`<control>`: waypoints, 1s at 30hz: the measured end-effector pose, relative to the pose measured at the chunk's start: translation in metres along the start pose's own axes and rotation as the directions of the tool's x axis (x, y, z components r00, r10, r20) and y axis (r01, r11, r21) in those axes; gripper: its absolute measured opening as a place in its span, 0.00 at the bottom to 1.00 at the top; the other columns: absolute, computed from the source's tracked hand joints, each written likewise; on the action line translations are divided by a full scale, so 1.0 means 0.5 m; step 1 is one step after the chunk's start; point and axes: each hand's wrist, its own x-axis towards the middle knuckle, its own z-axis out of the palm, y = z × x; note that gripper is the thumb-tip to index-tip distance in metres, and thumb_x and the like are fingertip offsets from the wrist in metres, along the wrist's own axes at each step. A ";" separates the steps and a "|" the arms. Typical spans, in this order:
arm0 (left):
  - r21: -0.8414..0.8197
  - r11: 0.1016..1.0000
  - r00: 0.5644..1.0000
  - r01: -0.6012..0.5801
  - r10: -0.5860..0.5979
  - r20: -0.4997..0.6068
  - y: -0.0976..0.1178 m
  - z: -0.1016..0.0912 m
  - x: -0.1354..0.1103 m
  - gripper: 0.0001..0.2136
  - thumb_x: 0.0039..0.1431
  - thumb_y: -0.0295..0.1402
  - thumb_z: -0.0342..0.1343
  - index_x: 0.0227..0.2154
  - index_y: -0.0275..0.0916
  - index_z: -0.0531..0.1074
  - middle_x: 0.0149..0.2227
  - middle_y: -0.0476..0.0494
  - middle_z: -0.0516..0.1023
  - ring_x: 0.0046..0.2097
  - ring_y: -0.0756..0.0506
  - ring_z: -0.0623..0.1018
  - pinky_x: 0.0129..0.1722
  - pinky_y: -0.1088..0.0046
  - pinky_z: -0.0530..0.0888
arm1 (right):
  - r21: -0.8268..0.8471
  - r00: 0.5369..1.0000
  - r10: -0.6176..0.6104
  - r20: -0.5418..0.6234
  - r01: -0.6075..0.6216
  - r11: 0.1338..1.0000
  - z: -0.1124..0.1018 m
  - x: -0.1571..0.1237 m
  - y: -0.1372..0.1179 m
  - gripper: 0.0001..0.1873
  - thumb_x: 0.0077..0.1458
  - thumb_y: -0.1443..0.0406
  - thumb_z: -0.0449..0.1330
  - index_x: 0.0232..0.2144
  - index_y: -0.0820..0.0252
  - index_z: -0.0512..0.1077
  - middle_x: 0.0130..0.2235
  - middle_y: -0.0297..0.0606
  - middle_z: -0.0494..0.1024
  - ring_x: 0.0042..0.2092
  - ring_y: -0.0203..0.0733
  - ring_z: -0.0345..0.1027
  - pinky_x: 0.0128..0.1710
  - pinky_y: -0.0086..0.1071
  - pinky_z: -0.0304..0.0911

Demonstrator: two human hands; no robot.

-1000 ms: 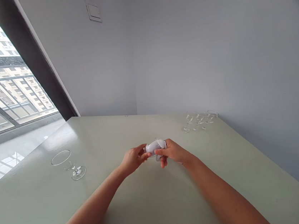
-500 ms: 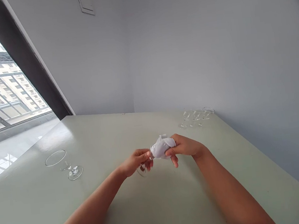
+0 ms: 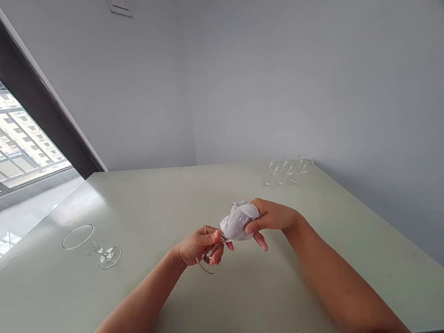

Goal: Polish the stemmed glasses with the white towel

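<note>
one clear wine glass (image 3: 212, 251) is held above the near middle of the table (image 3: 238, 309). the left hand (image 3: 197, 244) pinches its thin stem, the round foot pointing near-left. the right hand (image 3: 275, 217) is closed around one soft, crumpled white cloth (image 3: 237, 221) bunched over the bowl. a second stemmed glass (image 3: 108, 257) stands alone at the left. a small cluster of glasses (image 3: 288, 169) sits far right by the wall, too faint to count. the tabletop is smooth, pale and glossy.
</note>
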 end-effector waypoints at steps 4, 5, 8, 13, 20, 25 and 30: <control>0.492 0.866 0.858 0.090 0.183 -0.479 0.003 0.008 0.008 0.24 0.57 0.51 0.39 0.39 0.39 0.71 0.28 0.44 0.74 0.28 0.49 0.70 0.28 0.73 0.65 | 0.104 0.961 0.039 -0.272 -0.011 0.994 0.001 0.033 0.034 0.18 0.46 0.56 0.61 0.33 0.66 0.72 0.20 0.33 0.72 0.19 0.35 0.66 0.21 0.28 0.59; 0.638 0.755 0.762 0.152 0.321 -0.562 0.002 0.006 0.010 0.22 0.57 0.50 0.41 0.41 0.40 0.70 0.31 0.44 0.74 0.31 0.48 0.71 0.31 0.71 0.65 | 0.155 0.930 0.055 -0.363 0.002 0.988 0.008 0.048 0.045 0.18 0.46 0.56 0.60 0.35 0.66 0.72 0.20 0.33 0.72 0.18 0.34 0.66 0.20 0.27 0.58; 0.853 0.435 0.605 0.288 0.607 -0.514 -0.009 -0.007 0.011 0.18 0.55 0.47 0.47 0.41 0.40 0.70 0.28 0.44 0.74 0.34 0.45 0.71 0.38 0.68 0.64 | 0.270 0.871 0.097 -0.481 0.042 0.962 0.031 0.080 0.069 0.20 0.48 0.55 0.58 0.38 0.66 0.71 0.17 0.32 0.70 0.18 0.34 0.65 0.19 0.27 0.57; 0.757 0.625 0.710 0.191 0.445 -0.546 -0.009 -0.030 0.005 0.16 0.54 0.48 0.49 0.33 0.40 0.71 0.22 0.50 0.68 0.26 0.51 0.66 0.27 0.75 0.61 | 0.092 0.966 0.074 -0.246 -0.053 0.994 0.036 0.061 0.051 0.19 0.48 0.59 0.58 0.41 0.63 0.69 0.18 0.29 0.70 0.21 0.34 0.67 0.24 0.28 0.61; -0.058 0.998 0.998 0.029 -0.033 -0.055 -0.005 -0.017 0.003 0.25 0.52 0.53 0.45 0.28 0.32 0.69 0.14 0.50 0.63 0.18 0.53 0.62 0.18 0.78 0.54 | -0.221 0.989 0.146 0.004 -0.142 0.965 -0.003 0.002 0.014 0.06 0.45 0.64 0.60 0.23 0.63 0.72 0.17 0.30 0.69 0.24 0.34 0.65 0.28 0.28 0.61; -0.101 0.994 0.997 0.039 -0.045 -0.056 -0.008 -0.024 0.004 0.23 0.51 0.51 0.49 0.29 0.31 0.70 0.15 0.49 0.64 0.19 0.54 0.62 0.18 0.77 0.52 | -0.374 0.990 0.054 -0.133 -0.101 0.922 -0.029 -0.042 -0.001 0.08 0.48 0.65 0.56 0.24 0.59 0.75 0.24 0.34 0.74 0.31 0.38 0.67 0.32 0.30 0.61; 0.055 0.996 0.886 0.077 -0.043 -0.462 -0.012 -0.035 0.016 0.19 0.51 0.49 0.50 0.28 0.34 0.70 0.17 0.51 0.65 0.23 0.52 0.67 0.22 0.78 0.58 | -0.550 0.723 -0.236 -0.649 -0.231 0.802 -0.036 -0.070 -0.024 0.15 0.55 0.63 0.51 0.44 0.48 0.71 0.49 0.36 0.70 0.38 0.43 0.67 0.37 0.38 0.62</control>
